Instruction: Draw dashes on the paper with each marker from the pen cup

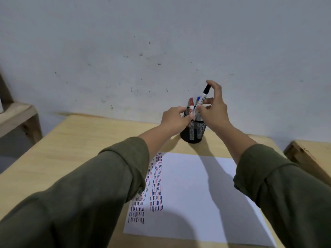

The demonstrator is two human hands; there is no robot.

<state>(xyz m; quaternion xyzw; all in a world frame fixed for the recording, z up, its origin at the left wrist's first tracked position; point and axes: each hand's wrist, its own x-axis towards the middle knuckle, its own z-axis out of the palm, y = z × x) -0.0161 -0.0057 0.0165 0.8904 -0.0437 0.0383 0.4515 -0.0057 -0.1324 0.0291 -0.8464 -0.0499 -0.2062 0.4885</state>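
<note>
While both hands work at the pen cup (192, 130) at the far edge of the desk (75, 151), a black-capped marker (201, 101) stands tilted, its lower end at the cup's rim. Marker looks light, stiff, smooth plastic, so likely a bit slippery; best held mid-barrel, not by the cap, which could pull off. Right hand (214, 108) pinches the barrel between thumb and fingers, index curled over the cap end; the rest loosely spread. Left hand (176, 118) is closed around the cup's rim, fingertips near the marker's lower end; whether it touches the marker, can't tell. Cup is mesh, light, probably tips easily. Red marker (191, 102) and blue marker (198, 99) stand inside. Paper (197, 194) lies near, dashes down its left side.
</note>
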